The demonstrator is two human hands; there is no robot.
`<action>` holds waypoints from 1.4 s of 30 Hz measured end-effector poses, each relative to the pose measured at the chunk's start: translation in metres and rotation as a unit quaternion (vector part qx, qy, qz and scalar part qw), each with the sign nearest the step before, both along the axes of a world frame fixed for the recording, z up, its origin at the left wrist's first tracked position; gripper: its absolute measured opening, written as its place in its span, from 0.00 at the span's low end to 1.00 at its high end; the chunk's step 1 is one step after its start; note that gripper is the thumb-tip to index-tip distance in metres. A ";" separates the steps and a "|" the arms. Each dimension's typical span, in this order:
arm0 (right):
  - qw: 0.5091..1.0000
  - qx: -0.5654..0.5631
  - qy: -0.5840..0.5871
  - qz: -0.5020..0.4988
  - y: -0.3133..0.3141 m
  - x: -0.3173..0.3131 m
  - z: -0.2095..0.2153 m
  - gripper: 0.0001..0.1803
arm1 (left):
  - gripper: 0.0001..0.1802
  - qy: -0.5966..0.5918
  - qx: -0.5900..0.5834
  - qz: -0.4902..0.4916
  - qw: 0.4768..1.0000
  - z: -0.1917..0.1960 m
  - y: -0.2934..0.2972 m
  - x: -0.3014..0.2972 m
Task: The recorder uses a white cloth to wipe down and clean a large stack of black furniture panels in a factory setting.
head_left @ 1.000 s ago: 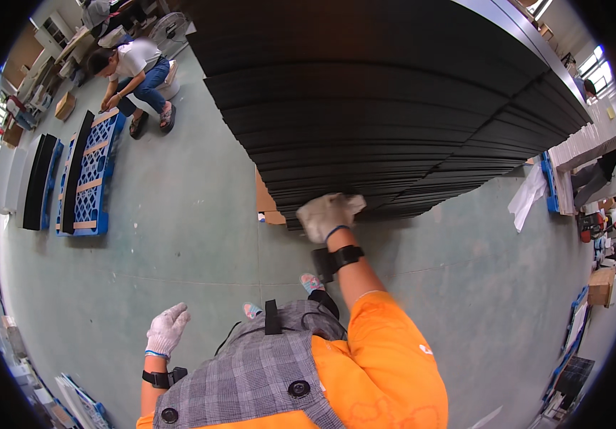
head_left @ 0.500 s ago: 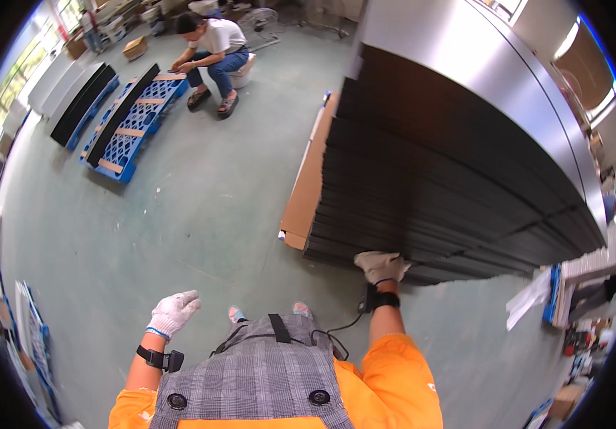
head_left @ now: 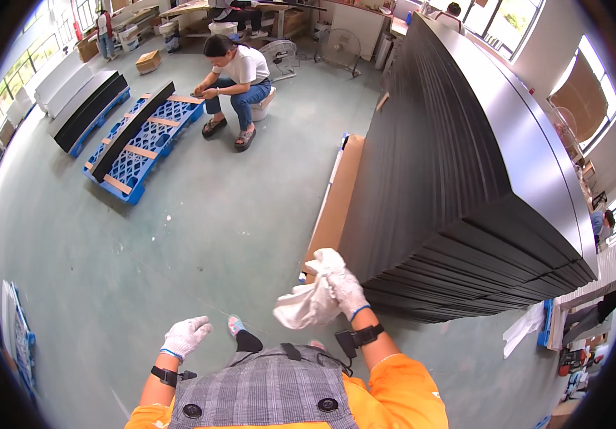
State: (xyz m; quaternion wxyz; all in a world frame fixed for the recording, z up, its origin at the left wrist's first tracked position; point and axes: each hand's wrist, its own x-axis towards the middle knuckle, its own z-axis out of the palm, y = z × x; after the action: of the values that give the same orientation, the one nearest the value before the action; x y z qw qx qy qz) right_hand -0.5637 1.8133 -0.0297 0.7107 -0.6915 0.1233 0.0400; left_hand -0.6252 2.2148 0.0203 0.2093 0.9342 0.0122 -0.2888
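My right hand [head_left: 346,286], in a white knitted glove, is closed round a crumpled white cloth [head_left: 302,307] that hangs toward the left. Close beside that hand rises a tall stack of dark sheets [head_left: 422,179], with a smooth, shiny grey top. My left hand [head_left: 186,336], gloved too, hovers over the floor on the left, its fingers loosely stretched and nothing visible in them. Each wrist carries a black strap with a small box.
Brown cardboard [head_left: 336,200] lies along the stack's left side. Farther left, a person [head_left: 240,79] sits on a white bucket by a blue pallet [head_left: 136,161] with a long black piece on it. Floor fans [head_left: 340,51] stand at the back.
My right hand has drawn away from the stack's near lower edge and moved left, with the white cloth now plainly visible in it. My left hand has shifted slightly right and down. The view has tilted up.
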 end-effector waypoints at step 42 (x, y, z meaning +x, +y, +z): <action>0.328 -0.876 0.034 -0.353 -0.189 0.355 0.200 0.32 | 0.24 -0.064 -0.048 -0.305 0.949 0.021 -0.119 0.581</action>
State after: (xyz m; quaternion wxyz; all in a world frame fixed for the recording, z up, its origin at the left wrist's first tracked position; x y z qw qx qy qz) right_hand -0.2091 1.6244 0.1702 -0.3622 -0.8044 0.3434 -0.3222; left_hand -0.0438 2.0956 0.0415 0.1564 0.8986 -0.3006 -0.2786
